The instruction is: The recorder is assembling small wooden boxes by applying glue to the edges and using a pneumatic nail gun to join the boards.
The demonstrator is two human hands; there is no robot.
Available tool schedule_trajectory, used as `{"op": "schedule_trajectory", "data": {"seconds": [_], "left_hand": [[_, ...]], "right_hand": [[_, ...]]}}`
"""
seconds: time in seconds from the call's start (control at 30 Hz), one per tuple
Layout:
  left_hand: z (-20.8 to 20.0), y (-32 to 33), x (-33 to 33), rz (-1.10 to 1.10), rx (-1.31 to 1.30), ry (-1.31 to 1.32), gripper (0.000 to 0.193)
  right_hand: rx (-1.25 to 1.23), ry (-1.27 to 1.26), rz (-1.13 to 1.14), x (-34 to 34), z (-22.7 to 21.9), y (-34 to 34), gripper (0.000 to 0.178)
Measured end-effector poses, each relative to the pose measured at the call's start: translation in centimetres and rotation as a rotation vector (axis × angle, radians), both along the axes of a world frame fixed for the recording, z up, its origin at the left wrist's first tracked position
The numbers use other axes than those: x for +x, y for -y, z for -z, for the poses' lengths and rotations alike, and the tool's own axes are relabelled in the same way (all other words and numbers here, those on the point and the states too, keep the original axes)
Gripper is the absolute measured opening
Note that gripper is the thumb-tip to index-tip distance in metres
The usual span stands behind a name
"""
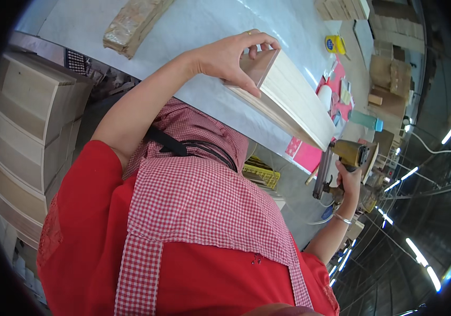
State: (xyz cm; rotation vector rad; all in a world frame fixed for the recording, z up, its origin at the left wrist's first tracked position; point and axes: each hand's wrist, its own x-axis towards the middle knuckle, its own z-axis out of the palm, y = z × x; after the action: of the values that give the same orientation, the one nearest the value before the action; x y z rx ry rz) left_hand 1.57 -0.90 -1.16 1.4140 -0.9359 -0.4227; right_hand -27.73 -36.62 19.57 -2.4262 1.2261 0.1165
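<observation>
A pale wooden box (299,100), long and narrow, rests tilted on the table near its front edge. My left hand (236,58) is clasped over the near left end of it, thumb on one side and fingers on the other. In my right hand (347,181) is a pneumatic nail gun (349,154) with a yellowish-brown head and dark magazine. The nail gun is at the far right end of the box; whether its nose touches the wood I cannot tell. My right fingers are wrapped round its handle.
On the pale table (183,31) lies a taped brown bundle (133,26). To the right are a yellow tub (335,44), a white bottle (324,96) and a teal bottle (366,120). Stacked wooden drawers (25,137) stand at left. A yellow crate (261,173) sits below the table.
</observation>
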Motion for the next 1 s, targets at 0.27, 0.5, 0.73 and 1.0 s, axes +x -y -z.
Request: {"op": "schedule_trajectory", "data": {"seconds": [0.27,0.5,0.73,1.0], "left_hand": [[0.4,0.0,-0.1,0.001,-0.041,-0.055,0.1],[0.6,0.6,0.0,0.019,-0.085,-0.074,0.101],[0.5,0.4,-0.1,0.025,-0.075,-0.079,0.101],[0.7,0.7,-0.3,0.032,-0.116,-0.109,0.102]], "right_hand": [[0.012,0.0,-0.03,1.5,-0.5,-1.7,0.024],[0.038,-0.074,0.028,1.5,-0.9,-2.0,0.023],[0.042,-0.103,-0.022,2.0,-1.1,-2.3,0.022],[-0.272,0.038,-0.138,3.3,-2.6,0.7,0.021]]}}
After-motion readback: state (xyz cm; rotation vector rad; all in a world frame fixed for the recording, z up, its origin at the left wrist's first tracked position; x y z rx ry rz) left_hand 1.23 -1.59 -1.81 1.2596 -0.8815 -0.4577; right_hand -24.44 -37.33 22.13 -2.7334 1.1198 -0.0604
